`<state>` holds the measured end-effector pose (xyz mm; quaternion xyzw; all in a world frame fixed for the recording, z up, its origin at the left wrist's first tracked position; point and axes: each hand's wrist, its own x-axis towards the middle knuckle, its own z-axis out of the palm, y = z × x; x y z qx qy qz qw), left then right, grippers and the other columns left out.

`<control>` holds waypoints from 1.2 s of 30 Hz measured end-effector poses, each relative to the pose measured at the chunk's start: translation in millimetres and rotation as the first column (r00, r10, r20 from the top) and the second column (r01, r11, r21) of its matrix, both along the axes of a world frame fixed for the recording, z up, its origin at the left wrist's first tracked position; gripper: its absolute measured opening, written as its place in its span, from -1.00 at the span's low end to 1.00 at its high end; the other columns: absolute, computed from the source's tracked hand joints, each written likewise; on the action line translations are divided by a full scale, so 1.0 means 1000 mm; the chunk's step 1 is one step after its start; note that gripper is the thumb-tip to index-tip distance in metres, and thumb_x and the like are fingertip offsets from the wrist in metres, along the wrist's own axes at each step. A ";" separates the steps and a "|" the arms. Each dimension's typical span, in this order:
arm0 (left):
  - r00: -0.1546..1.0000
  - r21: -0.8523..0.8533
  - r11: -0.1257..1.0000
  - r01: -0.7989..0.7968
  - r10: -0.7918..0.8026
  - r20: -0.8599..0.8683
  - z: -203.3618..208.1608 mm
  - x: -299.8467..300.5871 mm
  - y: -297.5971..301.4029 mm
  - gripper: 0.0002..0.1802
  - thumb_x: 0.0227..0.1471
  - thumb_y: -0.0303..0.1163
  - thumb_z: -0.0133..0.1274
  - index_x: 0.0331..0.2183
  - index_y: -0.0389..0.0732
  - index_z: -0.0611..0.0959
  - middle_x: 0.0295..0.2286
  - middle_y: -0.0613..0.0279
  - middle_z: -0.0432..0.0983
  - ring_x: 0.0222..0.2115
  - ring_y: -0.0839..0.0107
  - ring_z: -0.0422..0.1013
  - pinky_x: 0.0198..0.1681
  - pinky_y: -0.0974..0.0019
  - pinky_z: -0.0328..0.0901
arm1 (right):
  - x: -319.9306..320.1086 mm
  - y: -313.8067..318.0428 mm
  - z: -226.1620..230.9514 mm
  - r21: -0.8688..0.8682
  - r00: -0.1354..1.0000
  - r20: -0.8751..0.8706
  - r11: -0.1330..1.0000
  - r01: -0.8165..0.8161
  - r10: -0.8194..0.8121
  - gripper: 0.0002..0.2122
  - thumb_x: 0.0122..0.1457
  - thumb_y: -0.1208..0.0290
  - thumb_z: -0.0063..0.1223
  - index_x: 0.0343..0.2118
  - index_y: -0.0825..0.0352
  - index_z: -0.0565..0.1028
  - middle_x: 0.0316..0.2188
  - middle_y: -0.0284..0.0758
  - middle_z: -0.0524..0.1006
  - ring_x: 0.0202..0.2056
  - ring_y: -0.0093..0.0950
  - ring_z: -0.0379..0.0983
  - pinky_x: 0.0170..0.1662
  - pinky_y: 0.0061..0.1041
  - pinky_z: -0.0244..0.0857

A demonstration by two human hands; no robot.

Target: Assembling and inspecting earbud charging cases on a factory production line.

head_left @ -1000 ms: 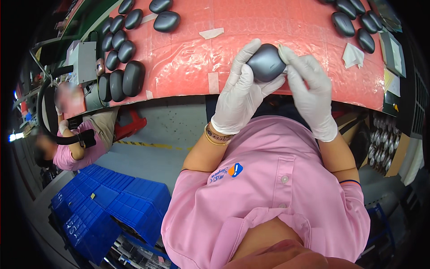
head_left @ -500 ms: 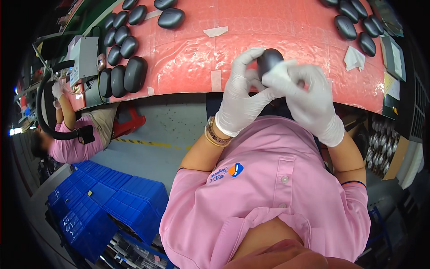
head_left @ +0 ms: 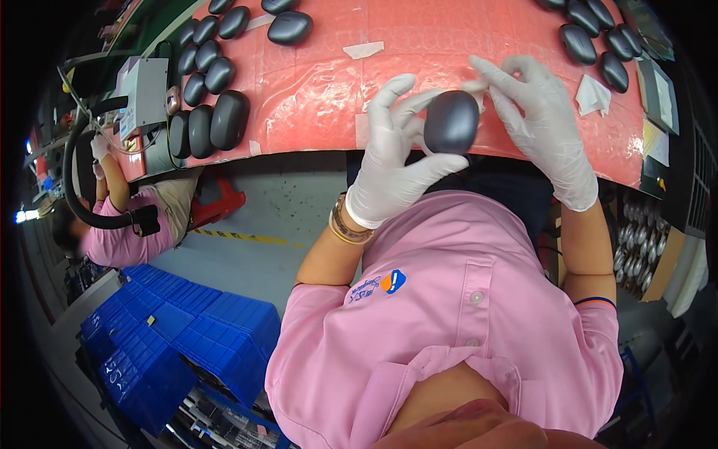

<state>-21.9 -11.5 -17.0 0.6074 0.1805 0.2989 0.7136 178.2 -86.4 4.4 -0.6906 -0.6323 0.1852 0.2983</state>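
A glossy dark grey oval case (head_left: 452,122) is held up at the near edge of the pink-covered table. My left hand (head_left: 400,150), in a white glove, grips it from the left, with the thumb along its near end and fingers round the far side. To the right of the case, my gloved right hand (head_left: 540,120) is raised with fingers stretched and apart. Its fingertips come close to the case's far right side, where a small pale patch is too unclear to name. The white cloth seen earlier cannot be made out.
Similar dark cases (head_left: 230,120) stand at the table's left; more (head_left: 577,45) lie at the far right, near a crumpled white tissue (head_left: 593,96). A grey box (head_left: 143,93) with a black hose stands left. A co-worker (head_left: 123,232) sits beyond; blue crates (head_left: 224,329) are stacked behind.
My right hand has moved away to the right from the case, and the white cloth it pressed there no longer shows. The case has come nearer and turned its broad face up in my left hand.
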 end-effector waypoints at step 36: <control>0.695 0.918 0.318 -0.238 0.716 -0.067 0.007 -0.022 0.142 -0.63 0.12 -0.36 -0.09 -0.07 -0.35 0.38 -0.37 -0.09 0.51 -0.40 0.00 0.42 -0.37 0.17 0.31 | 0.004 -0.019 0.003 -0.029 0.653 -0.731 0.965 0.261 -0.199 -0.47 0.02 0.43 0.16 0.08 0.43 0.31 -0.04 -0.28 0.42 -0.01 -0.54 0.33 0.07 -0.53 0.17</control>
